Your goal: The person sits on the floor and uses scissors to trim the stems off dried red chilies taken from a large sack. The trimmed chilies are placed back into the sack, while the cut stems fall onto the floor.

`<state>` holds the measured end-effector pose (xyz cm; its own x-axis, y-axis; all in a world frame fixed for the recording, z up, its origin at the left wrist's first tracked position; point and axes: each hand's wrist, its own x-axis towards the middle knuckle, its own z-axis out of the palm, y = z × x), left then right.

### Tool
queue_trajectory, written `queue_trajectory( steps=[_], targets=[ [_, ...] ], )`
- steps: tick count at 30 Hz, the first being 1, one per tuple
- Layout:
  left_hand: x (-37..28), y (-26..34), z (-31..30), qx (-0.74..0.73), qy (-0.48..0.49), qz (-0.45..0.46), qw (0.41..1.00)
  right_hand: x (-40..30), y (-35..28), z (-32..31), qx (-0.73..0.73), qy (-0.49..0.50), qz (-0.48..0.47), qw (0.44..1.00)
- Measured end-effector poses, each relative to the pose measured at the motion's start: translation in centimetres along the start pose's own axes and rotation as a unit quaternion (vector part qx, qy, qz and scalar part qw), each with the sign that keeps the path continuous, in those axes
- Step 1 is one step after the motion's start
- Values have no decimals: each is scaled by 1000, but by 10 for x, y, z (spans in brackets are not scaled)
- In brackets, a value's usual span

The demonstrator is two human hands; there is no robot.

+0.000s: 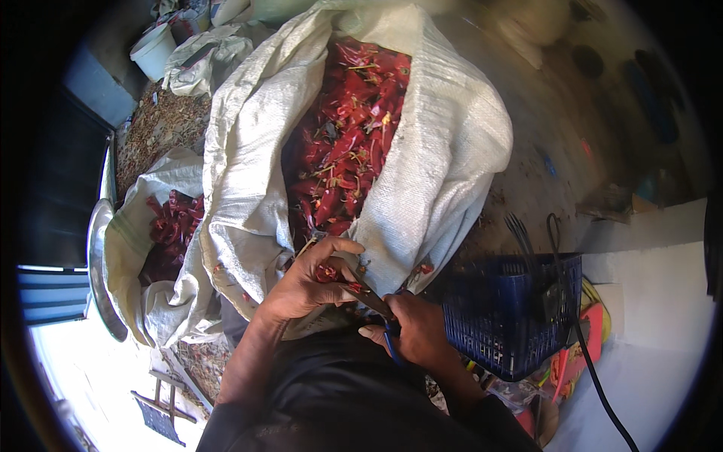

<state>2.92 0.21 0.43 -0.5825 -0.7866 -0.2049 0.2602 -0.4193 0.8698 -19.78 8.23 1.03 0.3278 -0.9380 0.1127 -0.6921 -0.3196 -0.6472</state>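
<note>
A dried red chili pepper (326,273) is held between the curled fingers of my left hand (302,282). My right hand (421,327) grips blue-handled scissors (370,299), whose blades reach up to the left fingertips, where small red bits show. How far apart the blades are is unclear. Just beyond both hands, a large white woven sack (446,130) gapes wide, its edges folded outward. Inside it lie many dried red chili peppers (344,141), some with stems attached. Bits of pepper cling to the sack's near folds.
To the left, a smaller woven sack (169,311) holds more red peppers (175,226) beside a metal basin (101,271). At right stands a blue plastic crate (497,322), with a black cable (599,378) alongside. A white bucket (153,52) sits at the far left.
</note>
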Motion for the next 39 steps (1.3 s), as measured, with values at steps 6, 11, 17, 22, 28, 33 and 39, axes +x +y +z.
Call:
queue_trajectory(
  steps=[6,11,17,22,28,33,39],
  targets=[
    [15,-14,26,-30,-56,-86,994,-52,16,18,-14,55,85,995],
    [18,-29,50,46,-156,-95,982,-80,16,28,75,124,138,980],
    [18,-16,12,26,-3,40,999,-81,14,24,139,136,216,957],
    [9,-5,-10,13,72,111,991,-57,21,24,122,149,154,969],
    [12,-2,-17,-10,69,112,991,-38,26,36,123,144,100,977],
    [47,-15,-37,285,261,180,904,-41,29,50,94,125,90,984],
    [98,-29,-53,596,325,79,730,-21,15,46,93,136,33,986]
  ],
)
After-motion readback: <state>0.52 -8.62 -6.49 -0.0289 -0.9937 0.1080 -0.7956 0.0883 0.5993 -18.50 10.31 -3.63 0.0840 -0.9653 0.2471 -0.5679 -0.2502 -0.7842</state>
